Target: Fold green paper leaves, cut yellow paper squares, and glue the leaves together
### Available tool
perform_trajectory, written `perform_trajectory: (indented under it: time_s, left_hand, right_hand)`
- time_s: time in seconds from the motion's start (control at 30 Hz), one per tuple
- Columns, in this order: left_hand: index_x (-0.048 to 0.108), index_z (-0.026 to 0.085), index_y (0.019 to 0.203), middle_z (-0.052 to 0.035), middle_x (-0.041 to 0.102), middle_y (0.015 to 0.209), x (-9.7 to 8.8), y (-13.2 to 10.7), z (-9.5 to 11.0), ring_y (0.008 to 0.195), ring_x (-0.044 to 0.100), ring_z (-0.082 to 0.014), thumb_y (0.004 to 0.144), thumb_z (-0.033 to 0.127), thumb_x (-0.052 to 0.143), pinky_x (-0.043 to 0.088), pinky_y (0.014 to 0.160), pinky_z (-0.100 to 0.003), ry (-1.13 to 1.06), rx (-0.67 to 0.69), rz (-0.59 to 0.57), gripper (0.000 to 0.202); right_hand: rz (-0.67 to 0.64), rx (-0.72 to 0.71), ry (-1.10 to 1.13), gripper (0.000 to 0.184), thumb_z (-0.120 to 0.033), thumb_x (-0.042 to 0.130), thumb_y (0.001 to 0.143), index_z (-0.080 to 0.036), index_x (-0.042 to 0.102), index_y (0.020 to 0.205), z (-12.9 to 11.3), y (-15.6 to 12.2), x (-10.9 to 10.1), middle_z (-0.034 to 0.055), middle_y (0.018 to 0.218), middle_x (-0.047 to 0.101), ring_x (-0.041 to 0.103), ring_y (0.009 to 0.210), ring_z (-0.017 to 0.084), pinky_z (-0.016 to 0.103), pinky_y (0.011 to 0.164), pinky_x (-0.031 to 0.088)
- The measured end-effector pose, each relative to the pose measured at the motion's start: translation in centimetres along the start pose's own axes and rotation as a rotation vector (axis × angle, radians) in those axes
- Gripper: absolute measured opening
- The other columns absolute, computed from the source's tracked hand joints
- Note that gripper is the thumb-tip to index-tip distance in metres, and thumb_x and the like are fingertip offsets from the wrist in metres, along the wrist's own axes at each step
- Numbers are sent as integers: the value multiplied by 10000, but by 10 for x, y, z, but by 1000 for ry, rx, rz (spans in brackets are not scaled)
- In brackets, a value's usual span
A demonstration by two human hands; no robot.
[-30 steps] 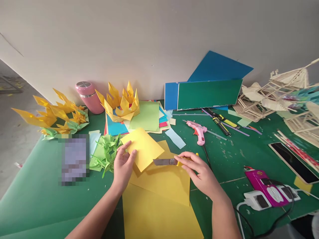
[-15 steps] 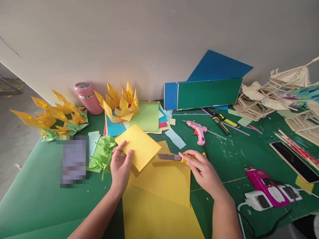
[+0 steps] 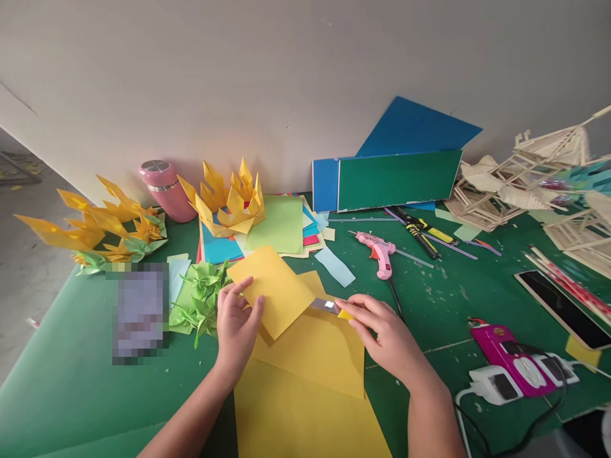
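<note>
The only container we see is a pink cylindrical flask with a steel lid (image 3: 165, 189), upright against the wall at the far left of the table. Its lid is on, so we cannot tell what it holds. The left hand (image 3: 237, 324) pinches the near corner of a square sheet of yellow paper (image 3: 274, 287), holding it slightly tilted above two larger yellow paper sheets (image 3: 312, 356) on the green table cover (image 3: 71, 381). The right hand (image 3: 384, 327) is clenched around a yellow-handled utility knife (image 3: 334, 307), whose steel blade points left and meets the square's right edge. Just left of the left hand lie light-green folded paper pieces (image 3: 200, 296). Beyond the square we note a stack of coloured paper (image 3: 281, 226) bearing a yellow folded paper crown (image 3: 229, 203). A pink glue gun (image 3: 379, 252) lies near the right hand, and a white power strip (image 3: 496, 385) sits at the near right.
</note>
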State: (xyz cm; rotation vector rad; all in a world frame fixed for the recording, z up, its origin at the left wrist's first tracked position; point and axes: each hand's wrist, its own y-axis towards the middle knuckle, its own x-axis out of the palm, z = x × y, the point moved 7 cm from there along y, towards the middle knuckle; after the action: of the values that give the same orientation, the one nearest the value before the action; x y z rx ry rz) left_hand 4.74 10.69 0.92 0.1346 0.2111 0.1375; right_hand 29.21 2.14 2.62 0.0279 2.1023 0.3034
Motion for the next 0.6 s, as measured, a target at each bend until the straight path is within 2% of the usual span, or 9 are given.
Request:
perform_trajectory:
  time_s: [0.1,0.27,0.6]
  left_hand:
    - [627,234,1014,-14,442,937,7,-2,0,537,447,-59,749,338,613,529,506,-240,115,-2,-101,284]
    - [619,206,989,-20,432,921,14,-3,0,512,497,-69,768,314,557,555,501,-282,282,-9,-260,253]
    - [629,157,999,-89,510,1037,16,-3,2,465,537,-98,815,261,495,550,555,-339,641,105,-357,250]
  right_hand:
    - [-89,21,19,401,-145,431,899,-287,585,1241,-7,-2,5,69,1042,630,610,955,211,336,764,544]
    - [-142,59,31,405,-116,451,867,-271,604,1208,-9,-5,13,72,1020,630,616,959,220,356,776,554]
    - [-173,83,10,411,-131,491,837,-268,612,1205,-14,-11,14,71,978,640,640,867,207,321,707,573]
